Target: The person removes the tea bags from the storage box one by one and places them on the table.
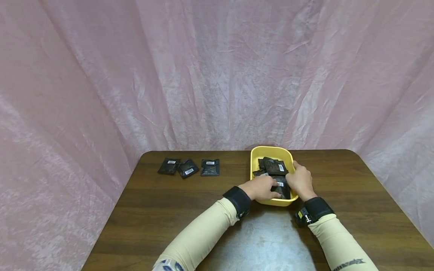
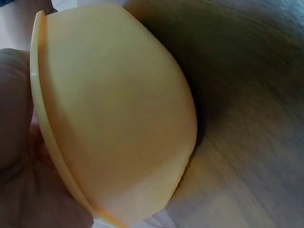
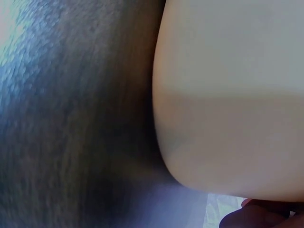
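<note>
A yellow plastic basket [image 1: 255,160] stands at the table's back right, holding several flat black packets [image 1: 276,167] with white barcode labels. My left hand [image 1: 260,187] reaches over its near left rim. Thumb and fingers are apart at a black packet [image 1: 284,190] at the front; whether they pinch it is unclear. My right hand [image 1: 301,181] grips the basket's right rim, thumb inside. In the left wrist view the basket's outer wall [image 2: 118,104] hides the fingertips. The right wrist view shows mostly the basket wall [image 3: 232,137], with a bit of a hand [image 3: 256,217] below.
On the brown wooden table [image 1: 162,210], three more black packets lie in a row to the left: a left one [image 1: 168,166], a tilted middle one [image 1: 188,168] and a right one [image 1: 210,168]. A pink curtain [image 1: 217,75] hangs behind the table's back edge.
</note>
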Demonstrator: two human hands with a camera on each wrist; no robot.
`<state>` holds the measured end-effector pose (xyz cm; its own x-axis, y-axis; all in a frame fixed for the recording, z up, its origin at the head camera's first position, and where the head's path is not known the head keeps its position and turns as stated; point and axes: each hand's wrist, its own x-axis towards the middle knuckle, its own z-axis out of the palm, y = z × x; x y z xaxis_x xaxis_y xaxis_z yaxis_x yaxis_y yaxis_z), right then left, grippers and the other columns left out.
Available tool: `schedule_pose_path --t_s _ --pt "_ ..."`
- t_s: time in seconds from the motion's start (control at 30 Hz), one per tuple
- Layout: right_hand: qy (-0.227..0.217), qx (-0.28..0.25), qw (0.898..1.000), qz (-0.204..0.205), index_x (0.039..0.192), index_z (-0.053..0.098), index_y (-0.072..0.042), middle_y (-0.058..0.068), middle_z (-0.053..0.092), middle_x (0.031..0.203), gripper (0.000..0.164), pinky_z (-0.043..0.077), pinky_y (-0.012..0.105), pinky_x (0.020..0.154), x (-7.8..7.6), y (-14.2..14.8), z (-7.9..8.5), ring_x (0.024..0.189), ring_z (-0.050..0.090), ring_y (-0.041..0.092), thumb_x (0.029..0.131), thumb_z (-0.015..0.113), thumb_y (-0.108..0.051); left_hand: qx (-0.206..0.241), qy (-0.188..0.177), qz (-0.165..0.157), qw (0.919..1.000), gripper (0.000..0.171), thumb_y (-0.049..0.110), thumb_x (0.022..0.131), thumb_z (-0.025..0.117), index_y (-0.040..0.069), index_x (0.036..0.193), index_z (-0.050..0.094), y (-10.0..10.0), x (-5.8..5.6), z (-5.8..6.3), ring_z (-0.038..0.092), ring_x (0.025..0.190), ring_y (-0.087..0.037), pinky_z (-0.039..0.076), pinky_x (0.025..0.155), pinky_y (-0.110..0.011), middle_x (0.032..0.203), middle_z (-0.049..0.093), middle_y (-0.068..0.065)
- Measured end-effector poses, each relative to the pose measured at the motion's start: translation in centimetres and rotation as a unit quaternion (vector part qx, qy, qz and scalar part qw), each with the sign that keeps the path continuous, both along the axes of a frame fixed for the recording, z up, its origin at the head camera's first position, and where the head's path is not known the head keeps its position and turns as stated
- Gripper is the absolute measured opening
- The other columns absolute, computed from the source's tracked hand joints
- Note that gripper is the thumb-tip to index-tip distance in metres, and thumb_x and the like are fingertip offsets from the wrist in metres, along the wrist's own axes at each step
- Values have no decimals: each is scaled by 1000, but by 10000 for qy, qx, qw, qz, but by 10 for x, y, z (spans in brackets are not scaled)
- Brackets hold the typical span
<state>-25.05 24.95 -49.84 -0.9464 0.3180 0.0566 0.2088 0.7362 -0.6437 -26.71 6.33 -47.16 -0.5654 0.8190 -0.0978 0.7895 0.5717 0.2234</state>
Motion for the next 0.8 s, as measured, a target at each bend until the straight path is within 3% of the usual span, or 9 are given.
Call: schedule_pose_path --t_s 0.17,0.5,0.8 --pt "56 13 10000 -16 157 44 7 39 62 140 72 52 67 96 1 0 0 121 63 59 88 53 -9 -9 -181 304 9994 48 44 102 72 15 140 72 3 1 -2 71 127 -14 47 119 -28 133 77 3" --pt "-42 -184 9998 -11 160 39 8 38 52 152 75 49 69 107 0 2 -1 133 57 59 88 52 -9 -280 -380 406 9981 45 36 96 79 16 135 71 11 -5 -2 70 114 -11 53 95 -20 127 77 3" --pt "-165 -303 9994 -14 161 37 7 37 55 150 74 51 68 107 1 -1 1 130 60 56 91 52 -9 -96 -17 767 9970 56 31 90 85 21 142 68 16 -4 -10 70 125 -14 55 102 -23 134 75 4"
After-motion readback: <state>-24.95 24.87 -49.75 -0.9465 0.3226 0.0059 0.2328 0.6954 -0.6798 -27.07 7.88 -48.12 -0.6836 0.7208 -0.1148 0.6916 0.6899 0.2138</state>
